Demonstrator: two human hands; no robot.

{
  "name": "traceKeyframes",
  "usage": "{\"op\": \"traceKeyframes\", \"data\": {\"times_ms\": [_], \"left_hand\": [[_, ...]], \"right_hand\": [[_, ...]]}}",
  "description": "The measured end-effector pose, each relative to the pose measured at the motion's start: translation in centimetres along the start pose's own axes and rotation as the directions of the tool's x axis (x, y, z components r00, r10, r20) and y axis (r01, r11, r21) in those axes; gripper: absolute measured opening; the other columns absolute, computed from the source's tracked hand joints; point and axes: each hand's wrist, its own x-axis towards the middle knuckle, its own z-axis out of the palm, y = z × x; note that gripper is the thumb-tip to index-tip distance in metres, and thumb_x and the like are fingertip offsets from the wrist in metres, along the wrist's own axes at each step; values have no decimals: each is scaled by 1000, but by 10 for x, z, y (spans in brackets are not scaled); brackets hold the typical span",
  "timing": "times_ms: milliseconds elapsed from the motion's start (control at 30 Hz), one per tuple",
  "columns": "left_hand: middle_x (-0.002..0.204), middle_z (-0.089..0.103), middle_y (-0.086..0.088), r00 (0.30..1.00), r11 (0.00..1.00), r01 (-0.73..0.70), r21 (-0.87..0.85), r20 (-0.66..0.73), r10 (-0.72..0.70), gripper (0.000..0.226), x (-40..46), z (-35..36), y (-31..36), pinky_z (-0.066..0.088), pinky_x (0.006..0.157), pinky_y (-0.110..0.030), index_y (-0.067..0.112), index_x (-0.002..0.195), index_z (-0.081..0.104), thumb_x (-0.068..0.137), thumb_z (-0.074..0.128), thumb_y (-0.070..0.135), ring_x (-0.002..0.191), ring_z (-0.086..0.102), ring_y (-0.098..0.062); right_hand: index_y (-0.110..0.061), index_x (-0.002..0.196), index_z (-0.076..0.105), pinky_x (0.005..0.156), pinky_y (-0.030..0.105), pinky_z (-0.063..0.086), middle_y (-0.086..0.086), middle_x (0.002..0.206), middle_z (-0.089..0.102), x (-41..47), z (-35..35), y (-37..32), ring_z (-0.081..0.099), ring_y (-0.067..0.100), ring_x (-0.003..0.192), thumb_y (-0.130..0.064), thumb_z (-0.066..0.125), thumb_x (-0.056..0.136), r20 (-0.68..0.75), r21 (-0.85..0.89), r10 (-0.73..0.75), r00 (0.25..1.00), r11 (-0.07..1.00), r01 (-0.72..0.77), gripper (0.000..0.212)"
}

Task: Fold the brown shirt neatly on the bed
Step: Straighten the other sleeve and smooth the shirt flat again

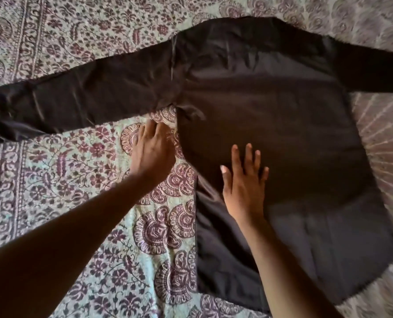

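- The bed (53, 180) carries a patterned floral cover that fills the whole view; its edges and corners lie outside the frame, so places are given against the cover itself.
- The brown shirt (271, 115) lies flat and spread on that cover, body toward the right side, collar end toward the far side and hem toward the near side.
- Its left sleeve (80, 97) stretches straight out across the cover toward the left side, with a few creases near the cuff end.
- The left hand (151, 150) hovers over or rests on the bare cover just beside the armpit of that sleeve, fingers loosely spread and gripping nothing; whether the fingertips touch the cloth is hard to tell through the blur.
- The right hand (243, 182) lies flat on the shirt body near its left side seam, fingers straight and apart, pressing the cloth down.
- The right sleeve (374, 70) runs off toward the right side and is cut by the frame.
- Judged from this layout, no fold is made yet; the step in hand looks like smoothing before the first fold.
- Risk: the fabric looks smooth and slippery, so a sliding palm could drag the body askew and bunch the armpit.
- Risk: folding the left sleeve over its creases would trap them in.
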Motion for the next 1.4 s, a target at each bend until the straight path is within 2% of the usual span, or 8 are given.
{"op": "traceKeyframes", "data": {"times_ms": [267,400,600,767,967,1067,1233,1400], "left_hand": [[141,31,-6,862,930,366,-10,380,-335,50,-124,23,62,25,115,-57,28,131,48,90,63,52,136,29,-33],[156,22,-12,831,900,435,45,364,-420,45,-158,28,79,31,115,-52,20,133,54,95,61,43,145,26,-36],[116,62,-9,814,857,515,29,298,-499,28,-198,21,93,40,76,-35,15,113,61,103,47,38,94,50,-24],[96,59,-2,810,846,531,-43,318,-492,45,-229,22,94,42,71,-35,22,123,41,93,69,40,89,60,-29],[93,65,-6,803,783,583,-219,302,-514,46,-267,38,79,55,74,-41,16,121,42,89,76,21,86,67,-33],[88,66,-5,807,831,540,-133,361,-466,28,-277,42,73,59,70,-42,24,101,45,92,71,29,79,68,-27],[82,56,2,974,968,194,157,87,-210,24,-256,24,86,45,61,-32,20,100,50,86,65,34,70,56,-23],[139,55,-7,960,940,-277,200,32,277,42,-141,37,69,48,95,-47,16,129,57,87,55,20,122,55,-31]], "right_hand": [[-51,160,9,122,65,3,-11,173,-11,-57,-3,33,-8,26,160,-62,11,102,192,-21,-260,946,963,269,59],[-42,162,16,121,70,14,3,174,3,-67,-2,55,3,34,160,-68,11,99,65,13,116,991,993,-117,69],[-45,162,5,122,68,12,-5,173,-13,-105,-3,62,-4,31,160,-69,13,100,203,-105,-376,904,910,402,67],[-39,163,14,122,67,17,11,174,0,-116,-5,74,2,41,158,-72,14,99,91,-78,-12,996,997,19,72],[-48,162,11,122,66,16,8,174,-9,-165,-2,96,-3,33,160,-70,21,102,167,-162,-397,902,892,422,65],[-45,162,14,122,66,15,11,173,-6,-195,-1,110,-4,40,159,-73,25,99,128,-182,-140,982,970,163,69],[-41,163,16,119,70,20,13,173,2,-220,-10,111,7,40,159,-73,33,98,165,-157,-347,923,915,372,74],[-34,163,21,120,68,20,14,173,1,-124,-16,74,2,41,159,-65,31,101,-32,-112,-173,984,979,169,70]]}}
